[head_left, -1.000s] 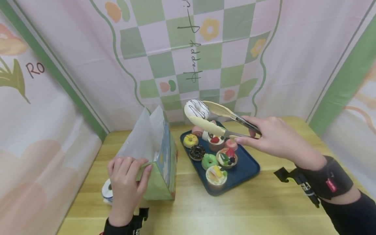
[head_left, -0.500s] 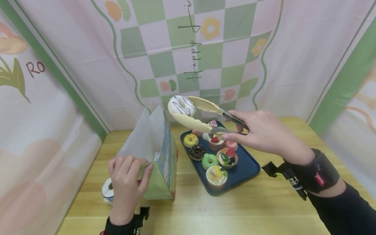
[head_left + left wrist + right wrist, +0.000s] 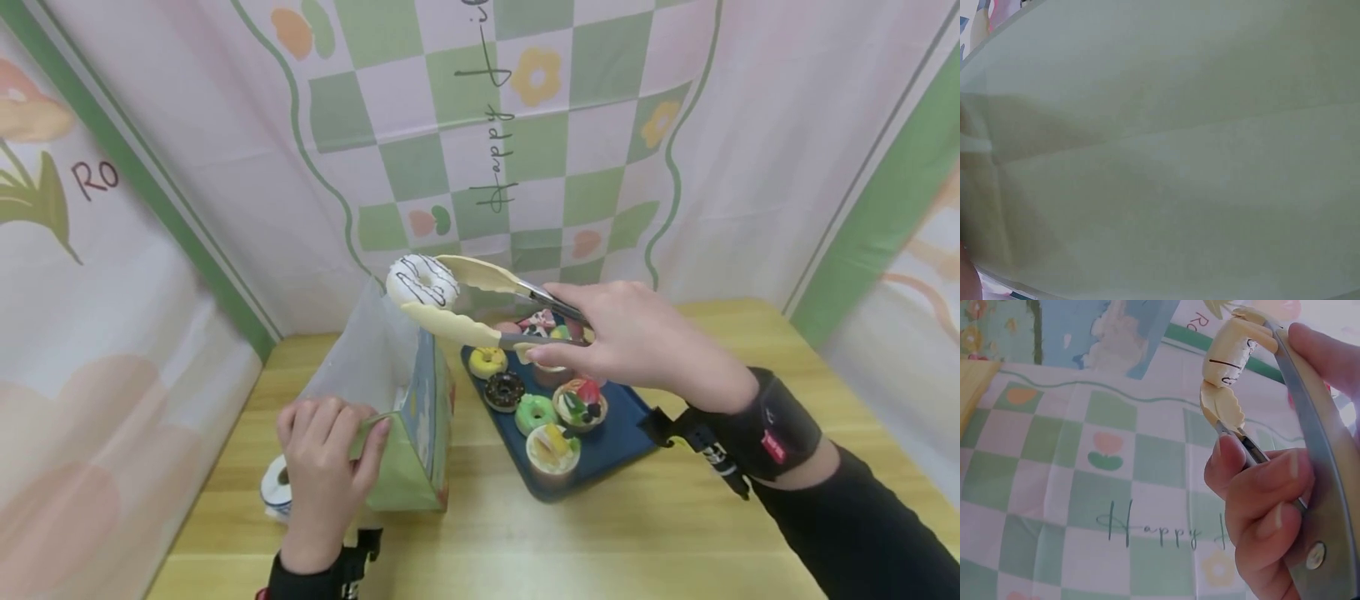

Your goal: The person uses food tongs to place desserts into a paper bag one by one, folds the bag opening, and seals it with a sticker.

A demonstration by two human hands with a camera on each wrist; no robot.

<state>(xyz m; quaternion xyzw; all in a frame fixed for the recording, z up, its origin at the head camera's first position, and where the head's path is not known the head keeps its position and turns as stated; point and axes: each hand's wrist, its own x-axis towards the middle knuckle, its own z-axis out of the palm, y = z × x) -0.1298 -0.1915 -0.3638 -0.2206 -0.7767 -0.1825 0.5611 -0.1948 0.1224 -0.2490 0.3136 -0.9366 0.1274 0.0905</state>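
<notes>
My right hand (image 3: 630, 333) grips a pair of tongs (image 3: 517, 340) with cream-coloured tips. Between those tips sits a white doughnut (image 3: 422, 282) with dark icing lines, held in the air over the far top of a paper bag (image 3: 405, 475). In the right wrist view the fingers (image 3: 1269, 481) curl round the metal arms, and the doughnut (image 3: 1230, 355) shows edge-on. At the bag's near rim my left hand (image 3: 326, 467) pinches the green paper between thumb and fingers. The bag stands upright with its white lining (image 3: 360, 358) raised; its inside is mostly hidden. Green paper (image 3: 1172, 175) fills the left wrist view.
A dark blue tray (image 3: 622, 433) right of the bag bears several pastries, among them a yellow doughnut (image 3: 487, 362), a chocolate doughnut (image 3: 503, 390) and a green doughnut (image 3: 536, 413). A white roll (image 3: 275, 487) lies left of the bag, partly behind the left hand. A printed curtain (image 3: 465, 167) hangs behind.
My right hand has carried the tongs and the white doughnut leftward, from above the tray to above the bag. The left hand has stayed at the bag's rim.
</notes>
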